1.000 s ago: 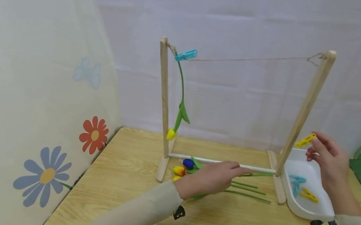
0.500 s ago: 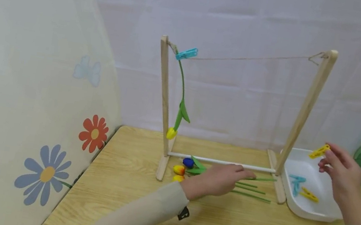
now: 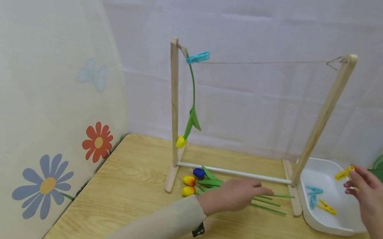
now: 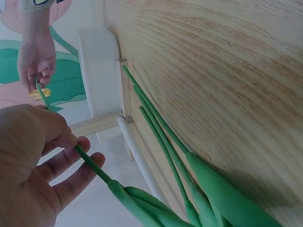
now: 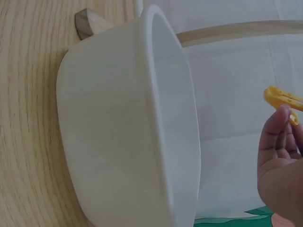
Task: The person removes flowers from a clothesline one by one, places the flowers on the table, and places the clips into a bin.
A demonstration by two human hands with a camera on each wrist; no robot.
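Note:
My left hand (image 3: 234, 195) pinches the green stem (image 4: 92, 164) of an artificial tulip between thumb and forefinger, raised off the table. More tulip stems (image 4: 163, 137) lie below it on the wood. At their left ends show a blue tulip (image 3: 198, 173), a yellow-red one (image 3: 189, 180) and a yellow one (image 3: 188, 191); which bloom belongs to the pinched stem I cannot tell. Over the white tray (image 3: 341, 231), my right hand (image 3: 371, 198) pinches a yellow clothespin (image 3: 344, 173) by its handle end; the right wrist view has this clothespin (image 5: 279, 97) at its right edge.
A wooden frame (image 3: 322, 123) with a twine line (image 3: 260, 62) stands at the back. A blue clothespin (image 3: 198, 57) holds a hanging yellow tulip (image 3: 181, 141) at its left end. Blue clothespins (image 3: 313, 195) and another yellow clothespin (image 3: 327, 207) lie in the tray.
My right hand has moved right and lower with the yellow clothespin. My left hand has shifted slightly right and down, and the pinched stem now reaches further right.

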